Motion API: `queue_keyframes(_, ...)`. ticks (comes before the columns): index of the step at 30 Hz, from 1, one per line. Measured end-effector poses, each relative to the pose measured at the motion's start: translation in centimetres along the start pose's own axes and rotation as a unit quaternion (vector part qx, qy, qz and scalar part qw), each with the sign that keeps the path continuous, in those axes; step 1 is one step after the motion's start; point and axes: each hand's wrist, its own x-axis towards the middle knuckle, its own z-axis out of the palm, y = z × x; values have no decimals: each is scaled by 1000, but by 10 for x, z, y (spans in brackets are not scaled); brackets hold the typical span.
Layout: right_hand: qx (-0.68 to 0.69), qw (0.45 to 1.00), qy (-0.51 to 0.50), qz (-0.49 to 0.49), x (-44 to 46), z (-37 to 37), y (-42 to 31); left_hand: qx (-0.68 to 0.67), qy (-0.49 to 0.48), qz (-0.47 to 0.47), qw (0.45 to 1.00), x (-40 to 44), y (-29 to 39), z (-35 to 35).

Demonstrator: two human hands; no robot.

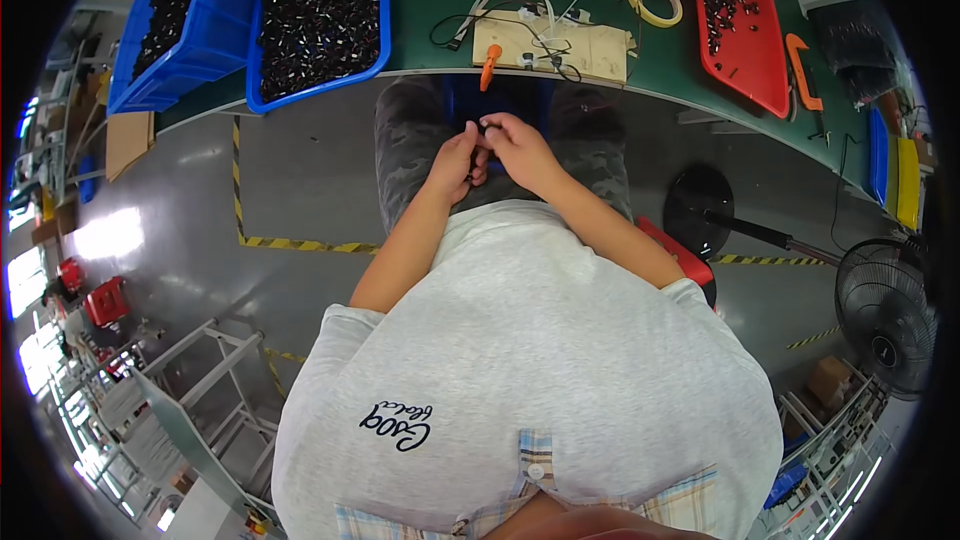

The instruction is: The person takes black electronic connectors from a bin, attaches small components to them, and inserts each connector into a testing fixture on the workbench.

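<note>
My left hand [457, 162] and my right hand [520, 153] meet above my lap, just in front of the table edge. The right fingers pinch a small dark part [483, 127], too small to name. Curled fingers close the left hand, its thumb next to the right fingertips. Something dark shows at its lower fingers, but what it holds is mostly hidden. Beyond the hands, an orange-handled tool [490, 66] sticks out over the table edge at a wooden board [590, 48] with cables and small devices on it.
On the green table [420, 50], a blue tray [386, 20] and a blue bin [190, 70] hold many small dark parts. A red tray [755, 80] with scattered parts, a tape roll [676, 12] and an orange tool [803, 72] lie right. A black fan [885, 315] stands at right.
</note>
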Motion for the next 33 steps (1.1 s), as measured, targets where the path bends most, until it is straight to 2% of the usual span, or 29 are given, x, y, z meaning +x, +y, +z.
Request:
queue_keyframes(1, 68, 997, 40, -25, 2, 3, -6, -9, 1, -1, 1000, 0, 2, 1)
queue_keyframes(4, 165, 982, 92, -11, 5, -8, -28, -49, 4, -11, 999, -3, 4, 4)
queue_keyframes(5, 195, 974, 110, -32, 9, -9, -32, -69, 4, -13, 998, -3, 8, 4)
queue_keyframes(8, 263, 957, 122, 10, 9, -20, -58, -101, 11, -23, 995, 2, 12, 0)
queue_keyframes(24, 367, 918, 136, 55, 8, -18, -69, -80, 23, -24, 996, 7, 7, -2)
queue_keyframes(29, 463, 869, 124, 120, 8, -20, -78, -114, 56, -47, 991, 2, 9, -1)
queue_keyframes(33, 504, 841, 119, 156, 9, -20, -85, -74, 66, -33, 994, 6, 5, -4)
